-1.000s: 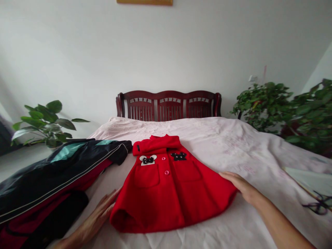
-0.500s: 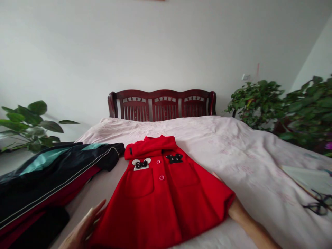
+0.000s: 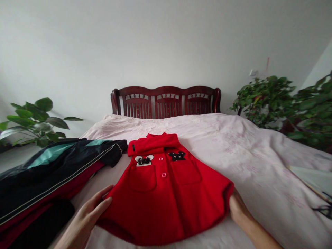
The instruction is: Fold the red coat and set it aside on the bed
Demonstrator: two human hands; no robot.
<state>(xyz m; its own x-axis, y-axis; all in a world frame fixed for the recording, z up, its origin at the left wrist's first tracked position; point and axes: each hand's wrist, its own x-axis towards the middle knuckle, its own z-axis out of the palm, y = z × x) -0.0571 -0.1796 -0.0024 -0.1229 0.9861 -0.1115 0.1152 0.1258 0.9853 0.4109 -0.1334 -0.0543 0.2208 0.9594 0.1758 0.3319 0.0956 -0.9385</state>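
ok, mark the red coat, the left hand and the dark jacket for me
red coat (image 3: 166, 193), head view, front panel below the buttons.
left hand (image 3: 86, 216), head view, back of the hand.
dark jacket (image 3: 59, 166), head view, black panel beside the teal stripe.

My left hand lies low, fingers pinching; my right hand curls under, fingers hidden.

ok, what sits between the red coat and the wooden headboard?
Only bare pink bedsheet lies between the red coat and the headboard, as the head view shows. Nothing rests on that stretch.
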